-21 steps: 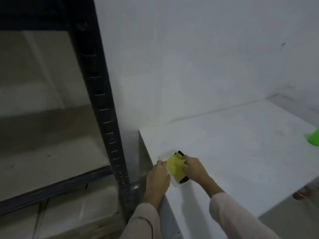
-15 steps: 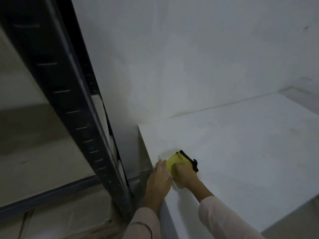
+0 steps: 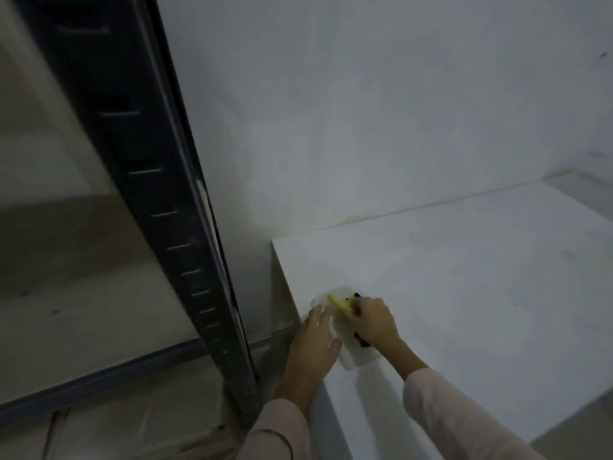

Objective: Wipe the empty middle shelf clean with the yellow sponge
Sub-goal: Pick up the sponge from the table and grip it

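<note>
Black steel comes first at the left: the slotted upright of a rack, leaning across the view, with a pale wooden shelf behind it and a dark rail along that shelf's front edge. Below the rail sits something wrapped in clear plastic, too dim to name. Just right of the upright, a narrow gap separates the rack from the white surface, which butts against the pale wall at its back.

My left hand lies at the surface's near left corner, fingers spread and flat, its grip apart, steadying a clear plastic tray by its left side. The tray rests on the surface right at that corner. Just beside it, my right hand curls down over the tray, its grip clamped on the yellow sponge. The sponge is tilted up out of the tray, its yellow edge showing past my knuckles, its dark scouring side showing beside my fingers. Pale pink sleeves cover both forearms.
</note>
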